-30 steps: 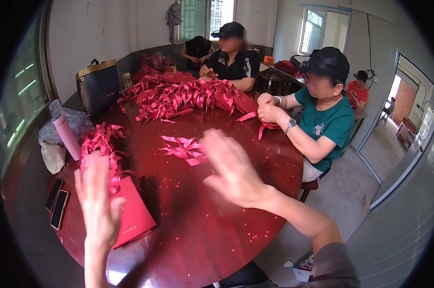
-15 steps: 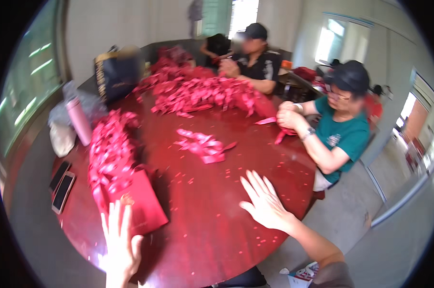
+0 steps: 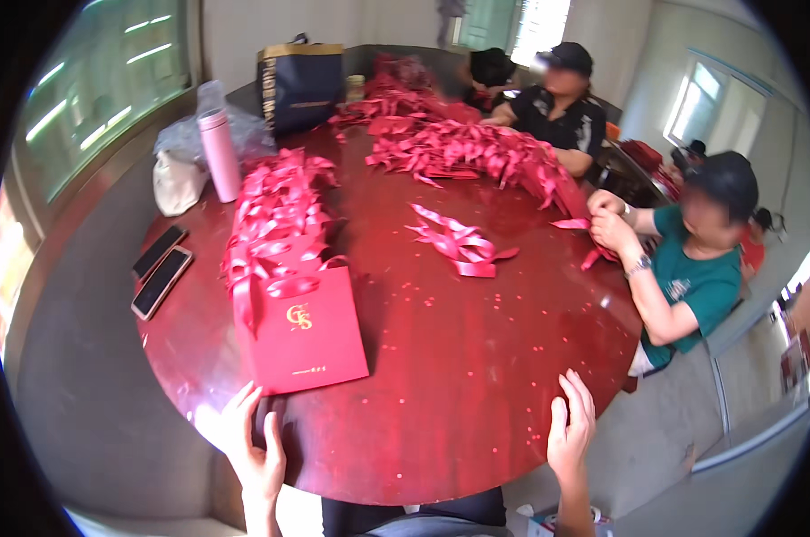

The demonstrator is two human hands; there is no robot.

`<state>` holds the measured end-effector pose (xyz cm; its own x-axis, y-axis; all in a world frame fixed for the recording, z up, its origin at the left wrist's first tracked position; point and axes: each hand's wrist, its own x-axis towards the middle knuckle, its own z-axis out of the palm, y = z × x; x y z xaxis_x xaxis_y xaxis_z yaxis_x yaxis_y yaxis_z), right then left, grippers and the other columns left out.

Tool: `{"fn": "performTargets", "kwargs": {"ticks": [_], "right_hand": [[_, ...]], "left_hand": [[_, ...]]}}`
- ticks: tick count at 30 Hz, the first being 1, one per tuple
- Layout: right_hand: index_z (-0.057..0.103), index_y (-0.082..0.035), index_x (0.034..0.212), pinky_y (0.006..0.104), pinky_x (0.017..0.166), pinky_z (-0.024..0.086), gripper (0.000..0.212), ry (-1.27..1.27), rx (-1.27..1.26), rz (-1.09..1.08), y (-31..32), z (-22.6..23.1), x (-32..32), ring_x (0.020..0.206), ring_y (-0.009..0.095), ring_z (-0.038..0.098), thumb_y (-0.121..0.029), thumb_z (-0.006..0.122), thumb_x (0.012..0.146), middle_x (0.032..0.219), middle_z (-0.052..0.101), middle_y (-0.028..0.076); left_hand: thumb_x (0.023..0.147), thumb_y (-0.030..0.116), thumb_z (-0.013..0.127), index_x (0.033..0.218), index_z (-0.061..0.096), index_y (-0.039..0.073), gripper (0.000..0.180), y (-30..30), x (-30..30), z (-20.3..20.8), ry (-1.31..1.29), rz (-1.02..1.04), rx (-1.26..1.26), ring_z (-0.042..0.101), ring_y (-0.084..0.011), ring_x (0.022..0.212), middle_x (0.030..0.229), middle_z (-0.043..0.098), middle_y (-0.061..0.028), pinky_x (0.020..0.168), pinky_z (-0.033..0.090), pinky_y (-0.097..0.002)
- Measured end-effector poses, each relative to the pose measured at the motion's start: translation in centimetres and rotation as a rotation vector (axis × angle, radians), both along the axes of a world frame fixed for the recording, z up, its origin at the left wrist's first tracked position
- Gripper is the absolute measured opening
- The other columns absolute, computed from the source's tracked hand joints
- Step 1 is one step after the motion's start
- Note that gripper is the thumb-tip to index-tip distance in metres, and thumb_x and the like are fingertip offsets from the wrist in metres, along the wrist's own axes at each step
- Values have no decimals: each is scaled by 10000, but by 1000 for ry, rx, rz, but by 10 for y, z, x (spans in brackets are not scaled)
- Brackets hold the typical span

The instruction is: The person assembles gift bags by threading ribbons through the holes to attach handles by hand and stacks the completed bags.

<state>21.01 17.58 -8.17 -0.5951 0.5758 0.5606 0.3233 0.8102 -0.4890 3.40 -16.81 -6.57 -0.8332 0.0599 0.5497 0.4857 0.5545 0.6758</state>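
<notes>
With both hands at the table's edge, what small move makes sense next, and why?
Probably slide the left hand forward onto the red bag: it lies flat just beyond the fingertips, ribbon handles piled on top. The right hand rests empty on the table.

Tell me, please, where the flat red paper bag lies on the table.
In the head view, the flat red paper bag lies on the near left part of the round table, just beyond the left hand, under the ribbon pile.
</notes>
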Motion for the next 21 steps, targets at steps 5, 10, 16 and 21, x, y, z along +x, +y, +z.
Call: {"fn": "performTargets", "kwargs": {"ticks": [5,10,16,21], "right_hand": [[677,0,1009,411,963,431,184,89,-10,29,-1,6,-5,1085,325,595,-61,561,880,1122,658,156],[669,9,992,395,931,452,172,98,-48,51,-3,6,-9,1065,314,597,-35,536,893,1129,648,155],[668,20,975,382,898,474,169,145,-66,46,-1,2,-5,1010,303,622,-8,525,889,1055,664,158],[660,20,968,368,885,479,146,206,-76,36,-13,5,-3,979,296,631,0,557,867,1019,668,163]], "left_hand": [[849,14,599,1134,613,0,286,-3,-1,1,2,1,-100,579,-309,1126,1195,602,-190,1009,410,-394],[839,-19,626,1164,592,11,328,-9,-3,-5,75,26,-50,574,-324,1098,1195,578,-179,969,444,-392],[864,-33,596,961,594,2,104,-20,7,-11,-62,-86,369,577,-194,909,984,598,-104,844,465,-318],[932,64,525,834,603,-32,158,-35,23,2,-794,-1359,470,626,-195,759,837,650,-138,680,506,-303]]}}
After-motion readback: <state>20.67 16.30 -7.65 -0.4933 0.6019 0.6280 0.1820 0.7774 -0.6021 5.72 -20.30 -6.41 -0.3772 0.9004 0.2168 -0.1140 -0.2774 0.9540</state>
